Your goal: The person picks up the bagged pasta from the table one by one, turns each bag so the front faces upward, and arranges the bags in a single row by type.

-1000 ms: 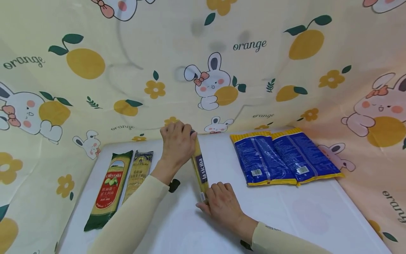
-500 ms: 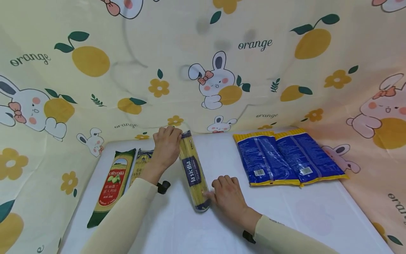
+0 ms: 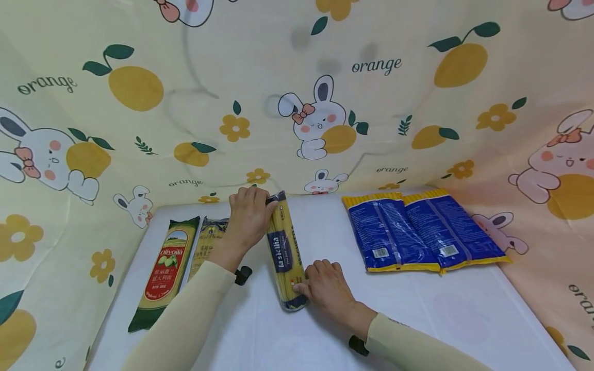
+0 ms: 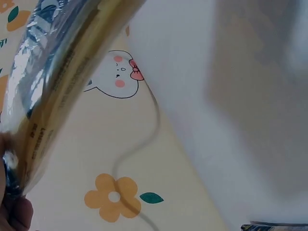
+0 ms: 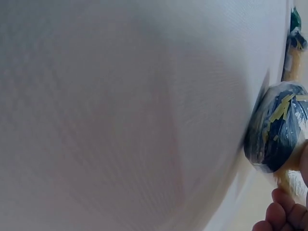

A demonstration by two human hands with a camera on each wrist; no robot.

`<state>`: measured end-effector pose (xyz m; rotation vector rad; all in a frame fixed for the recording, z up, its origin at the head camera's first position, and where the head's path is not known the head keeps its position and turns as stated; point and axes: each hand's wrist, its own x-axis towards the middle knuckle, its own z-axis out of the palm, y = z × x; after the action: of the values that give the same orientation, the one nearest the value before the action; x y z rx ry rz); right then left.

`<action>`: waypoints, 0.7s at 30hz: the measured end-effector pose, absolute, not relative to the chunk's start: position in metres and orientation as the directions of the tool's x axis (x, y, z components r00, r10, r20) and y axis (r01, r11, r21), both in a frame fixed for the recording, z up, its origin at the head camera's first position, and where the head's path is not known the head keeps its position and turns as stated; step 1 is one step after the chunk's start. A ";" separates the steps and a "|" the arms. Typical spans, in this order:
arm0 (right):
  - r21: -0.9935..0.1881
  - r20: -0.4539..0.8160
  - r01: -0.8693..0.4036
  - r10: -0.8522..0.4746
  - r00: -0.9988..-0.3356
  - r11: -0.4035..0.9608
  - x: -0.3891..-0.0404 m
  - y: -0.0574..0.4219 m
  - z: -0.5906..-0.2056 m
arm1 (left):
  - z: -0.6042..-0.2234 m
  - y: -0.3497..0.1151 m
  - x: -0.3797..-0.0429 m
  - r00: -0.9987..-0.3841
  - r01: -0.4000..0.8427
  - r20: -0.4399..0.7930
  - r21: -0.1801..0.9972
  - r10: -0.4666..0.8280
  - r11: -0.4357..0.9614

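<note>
**Over the middle of the white table (image 3: 260, 335), a pasta pack (image 3: 285, 247) has been turned face-on**

Behind everything, a printed cloth (image 3: 241, 56) is hung, with the table spread before it. On the far right, a left blue bag (image 3: 385, 234) and a right blue bag (image 3: 452, 226) are laid side by side, touching. On the left, a green-ended pack (image 3: 164, 268) is set, and just right of it a yellow pack (image 3: 209, 242) is partly hidden by the left arm.

Between these groups, the pasta pack is held at a tilt, its far end raised; whether its near end is touching the table cannot be told. One second ago its narrow side was shown; now its broad face and dark label (image 3: 280, 252) are turned to view. Since half a second ago, only a slight further turn has been made. By judgement, the facing of the pack is being adjusted, and the pack has not yet been let go.

The far end is gripped by the left hand (image 3: 248, 216), its thumb laid along the edge. The near end is held by the right hand (image 3: 331, 288), thumb pressed over the face and fingers bent beside the edge; how far they are tucked behind cannot be told.
</note>
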<state>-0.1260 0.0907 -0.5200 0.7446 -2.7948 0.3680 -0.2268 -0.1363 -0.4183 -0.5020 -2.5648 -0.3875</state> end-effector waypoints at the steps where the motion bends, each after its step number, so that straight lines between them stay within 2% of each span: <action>1: -0.192 0.273 -0.508 -0.452 -0.849 0.839 -0.126 0.090 -0.520 | -0.418 -0.136 -0.227 -0.814 0.411 0.512 0.178 0.273 0.894; 8: -0.258 0.216 -0.490 -0.445 -0.869 0.833 -0.126 0.089 -0.520 | -0.419 -0.130 -0.228 -0.859 0.356 0.450 0.186 0.243 0.916; 16: -0.269 0.238 -0.529 -0.476 -0.846 0.805 -0.125 0.091 -0.522 | -0.421 -0.125 -0.228 -0.846 0.342 0.487 0.185 0.216 0.921; 21: -0.294 0.266 -0.541 -0.477 -0.838 0.788 -0.124 0.091 -0.523 | -0.425 -0.123 -0.229 -0.817 0.351 0.540 0.191 0.201 0.917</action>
<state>-0.1238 0.0908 -0.5234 0.8046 -2.8004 0.5406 -0.2292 -0.1233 -0.4245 -0.3954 -2.5470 -0.3842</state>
